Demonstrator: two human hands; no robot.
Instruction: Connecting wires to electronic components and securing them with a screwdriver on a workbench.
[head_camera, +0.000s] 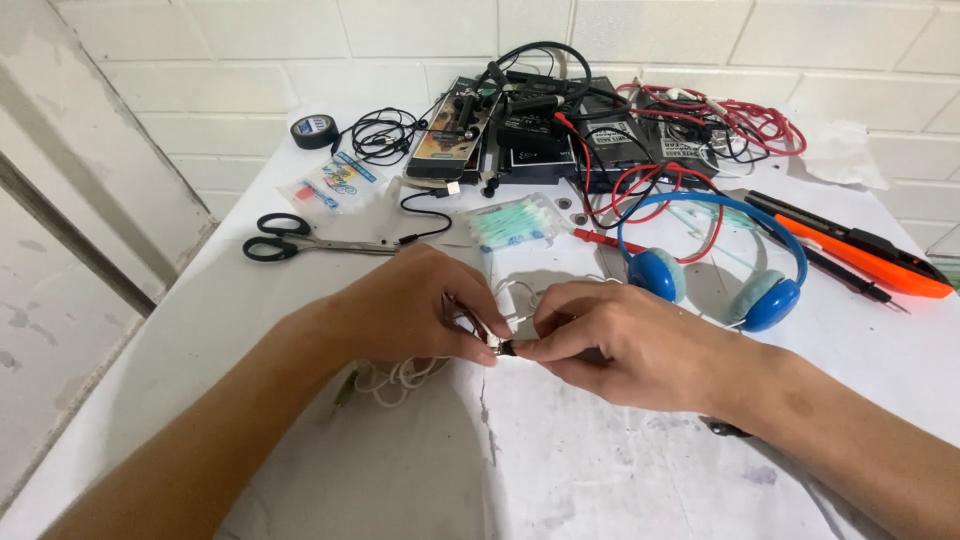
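Small plug (503, 347) pinched between both hands' grip.

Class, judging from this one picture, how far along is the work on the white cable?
Done: nothing finished shows. In hand: the left hand and right hand pinch a small piece on the white cable between their fingertips. Left: the scissors, black tape roll and blue headphones lie apart from both hands.
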